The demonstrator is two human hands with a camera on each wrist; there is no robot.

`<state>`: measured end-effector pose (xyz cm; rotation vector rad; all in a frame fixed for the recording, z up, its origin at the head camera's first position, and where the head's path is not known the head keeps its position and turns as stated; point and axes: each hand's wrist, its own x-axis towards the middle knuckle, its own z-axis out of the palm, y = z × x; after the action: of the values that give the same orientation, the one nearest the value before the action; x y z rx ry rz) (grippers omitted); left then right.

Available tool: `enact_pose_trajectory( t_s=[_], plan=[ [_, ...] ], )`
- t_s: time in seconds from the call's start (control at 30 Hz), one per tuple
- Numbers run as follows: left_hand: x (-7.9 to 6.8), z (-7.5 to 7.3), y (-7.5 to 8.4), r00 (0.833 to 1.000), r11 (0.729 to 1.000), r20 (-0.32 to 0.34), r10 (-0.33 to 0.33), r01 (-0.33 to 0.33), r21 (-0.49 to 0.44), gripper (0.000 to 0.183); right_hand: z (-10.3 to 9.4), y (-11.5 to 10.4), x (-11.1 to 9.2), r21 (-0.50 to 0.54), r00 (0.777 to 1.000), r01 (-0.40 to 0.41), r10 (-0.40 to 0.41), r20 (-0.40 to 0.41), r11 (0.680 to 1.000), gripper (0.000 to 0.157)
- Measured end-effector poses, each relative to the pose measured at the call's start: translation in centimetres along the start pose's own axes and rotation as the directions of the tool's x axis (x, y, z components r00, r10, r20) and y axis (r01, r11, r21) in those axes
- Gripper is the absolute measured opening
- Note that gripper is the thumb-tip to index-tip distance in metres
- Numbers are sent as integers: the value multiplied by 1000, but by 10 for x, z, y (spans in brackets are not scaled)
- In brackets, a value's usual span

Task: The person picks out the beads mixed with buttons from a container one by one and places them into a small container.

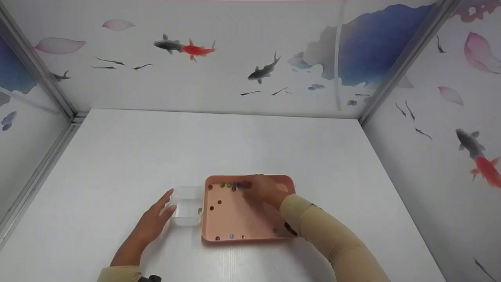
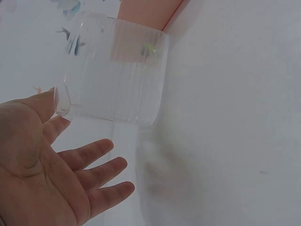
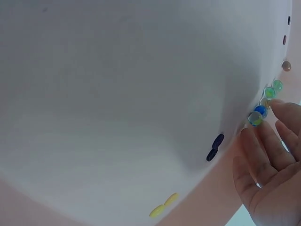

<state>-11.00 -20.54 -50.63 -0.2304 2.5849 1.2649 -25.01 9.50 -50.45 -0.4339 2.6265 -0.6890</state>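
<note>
The left hand [image 1: 152,222], fingers spread, is at the clear plastic box [image 1: 187,221]. The right hand [image 1: 263,190] touches glass marbles [image 1: 229,185] inside the pink tray [image 1: 242,219]; whether it pinches one, I cannot tell.

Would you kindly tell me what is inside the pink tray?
Glass marbles sit along its far side; small round pieces lie towards the left and front. The right hand and sleeve hide part of the tray, so anything beneath them cannot be seen.
</note>
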Motion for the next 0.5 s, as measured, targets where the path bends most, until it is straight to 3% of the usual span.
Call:
enact_pose_trajectory(
  t_s=[0.1,0.5],
  plan=[
    [1,1,-1,1000,1000,-2,1,-1,2,81,1,-1,-1,-3,1000,-19,19,-4,1000,43],
    [0,-1,-3,999,999,-8,35,-35,-13,75,5,2,0,-128,996,64,-70,-46,990,35]
  ],
)
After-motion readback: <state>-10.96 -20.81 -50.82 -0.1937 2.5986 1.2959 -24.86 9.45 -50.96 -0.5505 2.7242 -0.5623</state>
